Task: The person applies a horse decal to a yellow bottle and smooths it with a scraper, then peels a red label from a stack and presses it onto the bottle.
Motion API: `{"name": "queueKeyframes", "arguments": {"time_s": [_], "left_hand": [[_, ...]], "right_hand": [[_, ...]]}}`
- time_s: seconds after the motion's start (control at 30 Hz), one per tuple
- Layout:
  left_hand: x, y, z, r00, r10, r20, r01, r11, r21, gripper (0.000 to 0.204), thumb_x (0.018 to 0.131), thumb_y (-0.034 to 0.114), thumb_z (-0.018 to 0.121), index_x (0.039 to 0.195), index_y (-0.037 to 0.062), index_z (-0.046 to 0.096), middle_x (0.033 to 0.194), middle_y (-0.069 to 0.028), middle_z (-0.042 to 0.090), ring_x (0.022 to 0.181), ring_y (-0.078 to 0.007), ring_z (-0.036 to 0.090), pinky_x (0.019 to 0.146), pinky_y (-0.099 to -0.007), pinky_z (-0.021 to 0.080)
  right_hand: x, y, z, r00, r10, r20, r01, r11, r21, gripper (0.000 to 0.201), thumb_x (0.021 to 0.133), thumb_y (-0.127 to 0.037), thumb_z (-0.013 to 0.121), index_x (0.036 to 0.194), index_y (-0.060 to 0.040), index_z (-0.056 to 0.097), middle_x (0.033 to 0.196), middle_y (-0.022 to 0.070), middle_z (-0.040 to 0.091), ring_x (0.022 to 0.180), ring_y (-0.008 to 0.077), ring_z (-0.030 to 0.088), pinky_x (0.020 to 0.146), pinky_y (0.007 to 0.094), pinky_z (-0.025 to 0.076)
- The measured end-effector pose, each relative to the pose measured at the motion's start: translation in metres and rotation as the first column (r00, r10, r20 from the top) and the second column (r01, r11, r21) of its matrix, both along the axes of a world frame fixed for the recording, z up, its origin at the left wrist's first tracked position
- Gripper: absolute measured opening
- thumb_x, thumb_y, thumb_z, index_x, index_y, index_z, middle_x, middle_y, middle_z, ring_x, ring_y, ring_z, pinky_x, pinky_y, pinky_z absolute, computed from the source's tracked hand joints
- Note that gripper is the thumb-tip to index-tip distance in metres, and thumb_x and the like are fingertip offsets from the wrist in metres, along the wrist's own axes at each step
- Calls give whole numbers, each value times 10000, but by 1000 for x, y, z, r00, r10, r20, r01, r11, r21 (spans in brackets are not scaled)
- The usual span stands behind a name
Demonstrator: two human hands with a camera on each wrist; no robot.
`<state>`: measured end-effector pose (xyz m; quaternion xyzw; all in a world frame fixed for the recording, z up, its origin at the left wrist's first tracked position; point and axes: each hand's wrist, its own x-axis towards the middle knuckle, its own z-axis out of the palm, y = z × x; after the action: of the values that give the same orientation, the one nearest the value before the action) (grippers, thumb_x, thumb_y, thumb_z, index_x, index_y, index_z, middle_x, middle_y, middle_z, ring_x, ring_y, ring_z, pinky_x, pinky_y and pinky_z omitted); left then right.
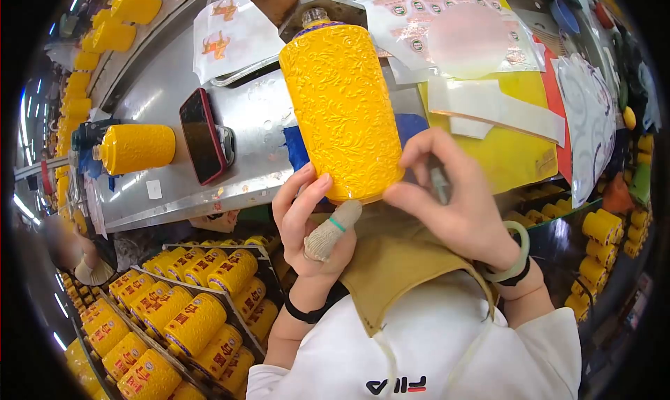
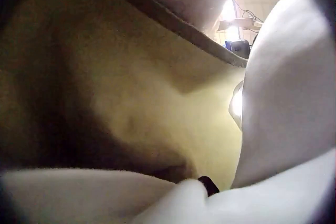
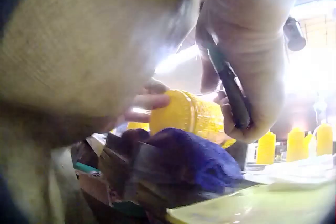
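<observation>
A yellow embossed bottle (image 1: 342, 114) lies slanted over the bench, its clear glass neck up against a metal bracket (image 1: 328, 13). My left hand (image 1: 307, 222) grips its base end, fingers on the near left side and the thumb, in a ribbed finger cot (image 1: 331, 236) with a green band, at the bottom edge. At the lower right corner, my right hand (image 1: 460, 205) has thumb and index finger curved close to the bottle. Tucked in that hand is a slender dark tool (image 3: 233, 92) with a green end. The left wrist view shows mostly clothing.
A blue cloth (image 3: 194, 155) lies under the bottle. To the left are a phone (image 1: 201, 136) and another yellow bottle (image 1: 139, 149). Printed sheets (image 1: 447, 23) and a yellow board (image 1: 516, 156) cover the right side. Racks of yellow bottles (image 1: 195, 323) stand below left.
</observation>
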<state>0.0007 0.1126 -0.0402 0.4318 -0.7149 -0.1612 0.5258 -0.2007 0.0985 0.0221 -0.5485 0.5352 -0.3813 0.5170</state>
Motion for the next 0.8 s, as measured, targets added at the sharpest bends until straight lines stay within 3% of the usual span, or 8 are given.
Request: {"name": "queueKeyframes", "arguments": {"time_s": [0.1,0.23,0.3,0.5,0.53,0.6,0.67,0.8], "left_hand": [[2,0,2,998,18,62,-16,1000,-27,417,892,-56,725,1279,-82,571,1317,-247,568,1175,-332,640,1007,-417,553],[6,-7,12,944,45,326,32,973,-228,466,854,-9,771,1276,-62,580,1305,-186,591,1225,-347,594,1021,-424,524],[6,-8,14,901,59,429,63,962,-265,423,836,41,796,1226,3,635,1290,-131,611,1250,-344,570,995,-430,524],[11,-21,34,814,-111,570,235,960,-149,267,855,30,787,1090,149,742,1333,-131,584,1218,-369,586,951,-416,557],[11,-22,30,812,-111,572,238,959,-152,267,855,30,787,1090,149,742,1333,-131,584,1218,-369,586,951,-416,557],[11,-21,13,942,-128,309,191,964,-184,360,813,-37,779,1114,156,733,1279,-93,623,1239,-368,576,933,-431,602],[7,-12,12,972,-127,197,155,979,-131,357,804,-33,792,1107,151,747,1299,-100,609,1234,-362,585,938,-428,597],[-1,-8,17,945,31,325,12,992,-128,450,798,-38,796,1186,178,720,1317,-109,603,1239,-346,580,959,-392,573]], "right_hand": [[2,2,-8,1000,-21,15,21,1000,-22,230,923,-129,749,1032,-13,583,899,73,627,804,148,565,752,289,461],[-7,4,-9,990,-60,124,54,997,56,170,994,-141,677,1041,-7,582,902,43,625,840,120,565,767,278,461],[-9,5,-5,987,-80,136,70,994,80,174,1034,-173,632,1047,-5,587,900,34,614,853,110,564,784,270,463],[-6,9,-5,985,-69,160,66,997,27,177,1055,-185,598,1064,-8,591,915,29,610,865,110,553,806,263,460],[-8,9,-4,984,-71,163,68,997,23,177,1055,-185,598,1064,-8,591,915,29,610,865,110,553,806,263,460],[-18,10,-2,973,-174,149,159,981,107,189,1069,-200,577,1072,-12,596,920,3,590,849,91,520,793,246,443],[-27,11,-8,928,-285,240,267,958,105,218,1086,-239,554,1073,-25,597,929,-29,540,855,58,452,785,215,391],[-35,9,-12,915,-313,254,300,950,89,232,1089,-248,547,1079,-21,594,943,-21,548,878,59,462,808,213,391]]}}
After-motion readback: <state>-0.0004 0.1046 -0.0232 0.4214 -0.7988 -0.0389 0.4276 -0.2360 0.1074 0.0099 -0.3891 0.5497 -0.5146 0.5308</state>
